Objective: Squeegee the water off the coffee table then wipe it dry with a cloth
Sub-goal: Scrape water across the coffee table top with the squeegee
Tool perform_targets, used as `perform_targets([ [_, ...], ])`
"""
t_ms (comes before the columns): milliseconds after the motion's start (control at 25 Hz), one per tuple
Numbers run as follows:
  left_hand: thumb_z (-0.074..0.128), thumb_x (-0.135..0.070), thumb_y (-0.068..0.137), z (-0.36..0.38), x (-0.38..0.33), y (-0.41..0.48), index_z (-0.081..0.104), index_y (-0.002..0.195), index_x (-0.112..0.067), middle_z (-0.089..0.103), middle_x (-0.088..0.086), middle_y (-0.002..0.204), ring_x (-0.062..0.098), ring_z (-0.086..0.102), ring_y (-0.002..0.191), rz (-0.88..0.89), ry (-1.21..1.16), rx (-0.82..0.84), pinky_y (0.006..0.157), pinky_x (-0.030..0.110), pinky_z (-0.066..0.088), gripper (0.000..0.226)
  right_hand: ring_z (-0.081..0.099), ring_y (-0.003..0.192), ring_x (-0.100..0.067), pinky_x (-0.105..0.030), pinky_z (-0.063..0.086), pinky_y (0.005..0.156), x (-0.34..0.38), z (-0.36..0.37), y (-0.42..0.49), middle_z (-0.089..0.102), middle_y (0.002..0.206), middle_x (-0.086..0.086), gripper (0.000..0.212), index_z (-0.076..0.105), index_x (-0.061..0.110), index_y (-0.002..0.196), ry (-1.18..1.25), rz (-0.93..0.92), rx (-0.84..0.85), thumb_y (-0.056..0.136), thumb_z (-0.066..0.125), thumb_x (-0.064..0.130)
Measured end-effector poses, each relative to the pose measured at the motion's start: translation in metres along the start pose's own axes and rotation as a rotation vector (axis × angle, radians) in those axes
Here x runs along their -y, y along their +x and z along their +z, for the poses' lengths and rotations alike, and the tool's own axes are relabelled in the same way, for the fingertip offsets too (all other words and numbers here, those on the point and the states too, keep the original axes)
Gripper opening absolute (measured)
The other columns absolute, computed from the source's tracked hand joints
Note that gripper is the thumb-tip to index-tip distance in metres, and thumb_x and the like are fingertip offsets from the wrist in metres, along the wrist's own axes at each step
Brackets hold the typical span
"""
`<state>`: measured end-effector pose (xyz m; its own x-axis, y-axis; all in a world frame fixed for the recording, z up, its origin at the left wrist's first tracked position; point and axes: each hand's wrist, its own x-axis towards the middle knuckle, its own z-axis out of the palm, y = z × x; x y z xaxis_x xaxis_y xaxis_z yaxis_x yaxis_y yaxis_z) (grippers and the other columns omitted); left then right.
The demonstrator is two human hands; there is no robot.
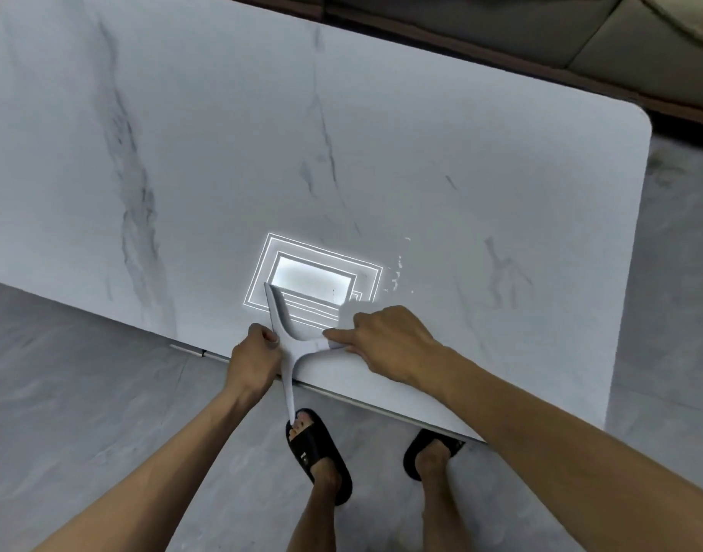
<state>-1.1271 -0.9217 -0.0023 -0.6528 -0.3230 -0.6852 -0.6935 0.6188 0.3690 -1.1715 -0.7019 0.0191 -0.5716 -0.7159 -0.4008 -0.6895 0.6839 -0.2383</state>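
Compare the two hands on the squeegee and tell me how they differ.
The left hand curls its fingers round the squeegee where the handle begins, while the right hand holds the far end with its index finger stretched out. The left hand sits at the near edge of the coffee table, and the right hand lies over its top. Both hold the same squeegee.

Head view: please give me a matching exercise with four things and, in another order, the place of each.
1. squeegee
2. water droplets
3. black slippers
4. sofa

A. on the floor
B. in the left hand and right hand
C. beyond the far edge of the coffee table
D. on the coffee table, beside the light reflection

Pairs: 1-B, 2-D, 3-A, 4-C.
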Motion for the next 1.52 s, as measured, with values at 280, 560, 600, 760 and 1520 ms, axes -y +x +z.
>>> perform_targets([
  [280, 0.046, -0.005, 0.082, 0.047, -0.038, -0.022, 0.050, 0.094, -0.015, 0.051, 0.006, 0.097, 0.025, 0.052, 0.086, -0.049, 0.038, -0.027, 0.061, 0.031, 0.034, 0.015, 0.060, 0.065, -0.024, -0.028, 0.029, 0.051, -0.116, 0.003, -0.078, 0.055, 0.080, 0.003, 0.046, 0.040, 0.048, 0.137, -0.042, 0.214, -0.078, 0.097, 0.049, 0.026],
  [560, 0.044, -0.010, 0.086, 0.079, -0.106, -0.028, 0.047, 0.099, -0.016, 0.057, 0.005, 0.078, 0.020, 0.051, 0.065, -0.070, -0.107, -0.033, 0.051, 0.029, 0.036, 0.015, 0.057, 0.055, -0.020, -0.028, 0.035, 0.047, -0.203, -0.028, -0.157, 0.053, 0.070, 0.007, 0.036, 0.044, 0.049, 0.133, -0.109, 0.308, -0.108, 0.100, 0.040, 0.037],
  [600, 0.044, -0.010, 0.086, 0.077, -0.109, -0.028, 0.048, 0.099, -0.017, 0.057, 0.005, 0.077, 0.021, 0.053, 0.063, -0.072, -0.132, -0.058, 0.050, 0.029, 0.038, 0.015, 0.056, 0.053, -0.021, -0.028, 0.035, 0.046, -0.201, -0.034, -0.152, 0.053, 0.068, 0.006, 0.034, 0.047, 0.047, 0.132, -0.086, 0.281, -0.133, 0.100, 0.041, 0.039],
  [760, 0.047, -0.016, 0.089, 0.059, -0.116, -0.020, 0.050, 0.097, -0.018, 0.052, -0.008, 0.079, 0.024, 0.056, 0.065, -0.056, -0.204, -0.180, 0.055, 0.029, 0.043, 0.009, 0.058, 0.059, -0.026, -0.030, 0.042, 0.050, -0.177, -0.049, -0.089, 0.056, 0.074, 0.002, 0.027, 0.051, 0.044, 0.125, 0.005, 0.129, -0.159, 0.101, 0.039, 0.040],
  [1520, 0.037, -0.031, 0.096, 0.053, -0.170, 0.036, 0.049, 0.091, -0.012, 0.058, 0.005, 0.092, 0.028, 0.055, 0.081, 0.000, 0.069, 0.054, 0.069, 0.032, 0.040, 0.024, 0.040, 0.039, -0.017, -0.023, 0.022, 0.042, -0.240, -0.058, -0.143, 0.046, 0.057, 0.008, 0.032, 0.061, 0.039, 0.125, -0.080, 0.547, -0.148, 0.093, 0.057, 0.035],
])
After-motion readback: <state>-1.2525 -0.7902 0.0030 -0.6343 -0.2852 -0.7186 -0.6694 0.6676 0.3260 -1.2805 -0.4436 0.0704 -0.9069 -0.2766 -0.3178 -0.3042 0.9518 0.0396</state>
